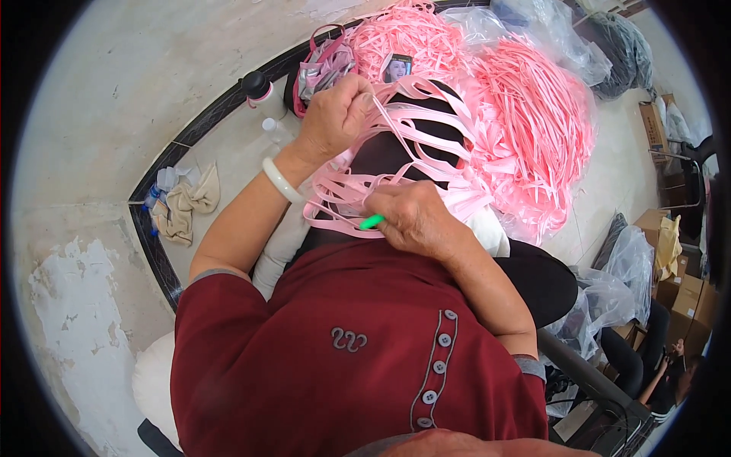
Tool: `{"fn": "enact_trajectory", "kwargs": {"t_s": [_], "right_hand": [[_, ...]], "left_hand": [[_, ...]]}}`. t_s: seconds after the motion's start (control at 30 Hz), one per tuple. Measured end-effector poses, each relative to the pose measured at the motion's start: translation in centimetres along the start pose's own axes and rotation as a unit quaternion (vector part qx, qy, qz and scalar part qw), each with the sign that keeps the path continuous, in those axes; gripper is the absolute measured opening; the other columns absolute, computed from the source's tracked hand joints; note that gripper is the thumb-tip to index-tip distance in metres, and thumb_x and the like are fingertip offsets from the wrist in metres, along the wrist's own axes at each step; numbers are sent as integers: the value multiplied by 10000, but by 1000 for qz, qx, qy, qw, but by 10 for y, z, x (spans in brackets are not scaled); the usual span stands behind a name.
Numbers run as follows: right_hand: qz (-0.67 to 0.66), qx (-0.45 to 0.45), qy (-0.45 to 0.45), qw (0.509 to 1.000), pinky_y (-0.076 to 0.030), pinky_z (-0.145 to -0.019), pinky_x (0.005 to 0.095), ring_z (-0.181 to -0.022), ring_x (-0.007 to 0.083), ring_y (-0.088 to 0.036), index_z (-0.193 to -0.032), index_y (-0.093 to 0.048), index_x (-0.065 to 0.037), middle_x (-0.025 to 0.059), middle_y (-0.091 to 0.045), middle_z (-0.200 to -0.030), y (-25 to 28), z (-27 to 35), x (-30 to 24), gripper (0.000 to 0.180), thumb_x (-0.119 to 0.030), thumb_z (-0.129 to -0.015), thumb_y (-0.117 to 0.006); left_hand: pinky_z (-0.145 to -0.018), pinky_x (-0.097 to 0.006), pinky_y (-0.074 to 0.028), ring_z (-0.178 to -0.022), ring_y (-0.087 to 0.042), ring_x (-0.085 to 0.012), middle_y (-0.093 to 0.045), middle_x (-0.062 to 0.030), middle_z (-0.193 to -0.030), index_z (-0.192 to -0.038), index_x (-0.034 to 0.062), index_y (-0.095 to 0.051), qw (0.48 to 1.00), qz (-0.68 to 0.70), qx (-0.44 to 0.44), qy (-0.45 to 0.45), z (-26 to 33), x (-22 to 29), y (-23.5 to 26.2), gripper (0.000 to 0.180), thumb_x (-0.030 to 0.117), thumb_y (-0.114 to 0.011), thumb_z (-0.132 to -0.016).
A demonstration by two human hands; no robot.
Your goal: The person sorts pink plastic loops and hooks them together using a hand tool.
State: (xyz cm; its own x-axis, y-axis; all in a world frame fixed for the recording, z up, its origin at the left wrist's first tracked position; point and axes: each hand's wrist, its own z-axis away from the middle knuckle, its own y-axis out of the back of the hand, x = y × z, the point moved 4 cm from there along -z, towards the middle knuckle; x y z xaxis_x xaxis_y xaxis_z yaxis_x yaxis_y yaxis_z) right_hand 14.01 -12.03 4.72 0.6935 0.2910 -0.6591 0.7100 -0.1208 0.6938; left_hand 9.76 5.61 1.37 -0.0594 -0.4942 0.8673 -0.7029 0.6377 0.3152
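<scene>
A pink strap (396, 126) is pinched in the left hand (335, 118), its long axis slanting down-right across the lap toward the right hand (415, 221), whose grip is closed on a green tool (371, 222).

A beige rag (190, 206) and a black-capped bottle (263, 93) lie on the floor beside cardboard boxes (681, 293).

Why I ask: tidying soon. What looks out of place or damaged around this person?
The wall's paint has flaked off in patches at lower left. A crumpled beige cloth lies on the floor beside it. The pink strips are heaped loosely, nothing spilled.
</scene>
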Motion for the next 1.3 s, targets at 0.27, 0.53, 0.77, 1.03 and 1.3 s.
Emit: {"fn": "enact_trajectory", "kwargs": {"t_s": [0.27, 0.53, 0.77, 1.03, 1.3], "right_hand": [[22, 23, -15, 999, -499, -560, 375, -718, 301, -637, -921, -635, -55, 130, -627, -960, 10, -3, -14, 223, -99, -706, -672], [-154, 222, -177, 946, -451, -646, 265, -707, 143, -574, -872, -626, -3, 87, -620, -821, 71, 25, 24, 94, -89, -878, -590], [39, 293, -167, 941, -443, -643, 263, -703, 164, -575, -876, -627, -14, 78, -597, -810, 67, 21, 37, 38, -32, -853, -603], [43, 207, -169, 963, -424, -569, 302, -654, 204, -556, -791, -570, -34, 78, -535, -749, 56, 27, 48, 132, -22, -721, -681], [-53, 116, -208, 970, -393, -564, 285, -625, 149, -506, -781, -575, -29, 46, -513, -680, 51, 43, 50, 143, -17, -724, -706]], "left_hand": [[-629, -311, -486, -684, -615, -257, -618, -127, -791, -887, 13, -599, 985, -126, -89, -80, 2, -18, 4, 118, 105, -613, -814], [-722, -275, -473, -798, -598, -153, -629, -59, -900, -975, 16, -616, 989, -37, -143, 0, 17, 18, 16, 202, 132, -648, -812], [-689, -267, -465, -781, -573, -154, -598, -65, -877, -967, 13, -599, 987, -35, -146, -56, 31, 54, -8, 236, 102, -686, -766], [-552, -271, -424, -605, -560, -141, -588, -57, -638, -805, 17, -629, 943, 23, -329, 39, 61, 53, -4, 126, 136, -663, -781], [-564, -207, -412, -628, -493, -44, -561, 37, -705, -816, 24, -618, 924, 120, -233, 280, 54, -10, 0, 145, 159, -615, -871]]}}
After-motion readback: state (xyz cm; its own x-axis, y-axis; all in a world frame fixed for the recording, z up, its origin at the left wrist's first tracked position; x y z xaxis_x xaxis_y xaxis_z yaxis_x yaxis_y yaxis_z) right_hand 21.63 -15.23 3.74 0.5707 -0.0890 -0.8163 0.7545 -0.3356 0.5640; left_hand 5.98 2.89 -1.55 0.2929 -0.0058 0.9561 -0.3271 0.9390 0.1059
